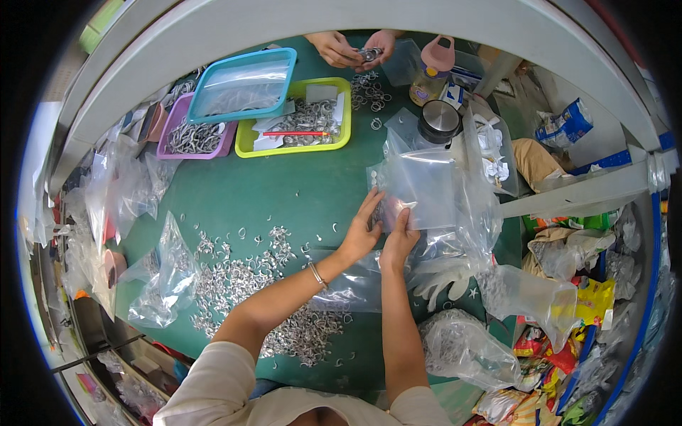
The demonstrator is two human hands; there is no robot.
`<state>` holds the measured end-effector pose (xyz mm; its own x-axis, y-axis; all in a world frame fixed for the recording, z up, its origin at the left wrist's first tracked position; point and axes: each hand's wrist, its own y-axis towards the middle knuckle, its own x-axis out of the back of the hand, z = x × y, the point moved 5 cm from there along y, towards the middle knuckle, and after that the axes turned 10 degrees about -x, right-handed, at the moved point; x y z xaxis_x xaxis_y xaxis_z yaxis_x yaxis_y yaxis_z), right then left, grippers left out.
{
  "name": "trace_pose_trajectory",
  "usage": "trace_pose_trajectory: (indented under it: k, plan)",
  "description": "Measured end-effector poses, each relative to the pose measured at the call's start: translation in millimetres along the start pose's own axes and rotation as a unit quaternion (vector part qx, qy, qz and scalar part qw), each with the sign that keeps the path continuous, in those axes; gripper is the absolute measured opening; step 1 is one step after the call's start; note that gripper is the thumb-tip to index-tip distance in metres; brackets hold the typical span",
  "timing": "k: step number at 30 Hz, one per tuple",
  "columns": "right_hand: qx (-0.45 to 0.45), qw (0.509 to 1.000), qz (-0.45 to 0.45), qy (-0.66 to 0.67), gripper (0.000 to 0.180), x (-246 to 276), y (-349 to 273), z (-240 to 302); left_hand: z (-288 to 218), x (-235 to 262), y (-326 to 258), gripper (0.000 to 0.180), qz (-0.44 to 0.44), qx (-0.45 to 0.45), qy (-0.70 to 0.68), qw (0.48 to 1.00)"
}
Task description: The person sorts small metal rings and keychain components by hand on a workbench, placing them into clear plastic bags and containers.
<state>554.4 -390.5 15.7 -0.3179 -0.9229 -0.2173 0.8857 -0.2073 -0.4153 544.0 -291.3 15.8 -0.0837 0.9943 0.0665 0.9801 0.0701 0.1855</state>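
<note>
My left hand [363, 228] and my right hand [399, 238] both grip the lower edge of a clear plastic bag [419, 188] held just above the green table [284, 199]. The left fingers reach up along the bag's left side; the right thumb and fingers pinch its bottom. A few small metal pieces seem to sit inside near my fingers. A wide scatter of small silver metal rings [249, 284] lies on the table to the left of and below my hands.
At the back stand a yellow tray [245, 145], a purple tray [174, 113] and a blue tray [206, 92]. Another person's hands [348, 50] work across the table. Clear bags [160, 280] lie left, filled bags [462, 348] and white gloves [440, 273] right, a pink bottle [430, 71] behind.
</note>
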Motion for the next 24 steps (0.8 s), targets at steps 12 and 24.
trace_pose_trajectory:
  k: [12, 24]
  plan:
    - [0.017, 0.996, -0.035, 0.078, 0.044, 14, 4, -23, 1, 5, -3, 0.059, 0.049, 0.052, -0.047, 0.996]
    - [0.093, 0.994, -0.06, -0.002, 0.042, 15, -16, 1, -17, 3, -6, 0.062, 0.01, -0.011, 0.043, 0.999]
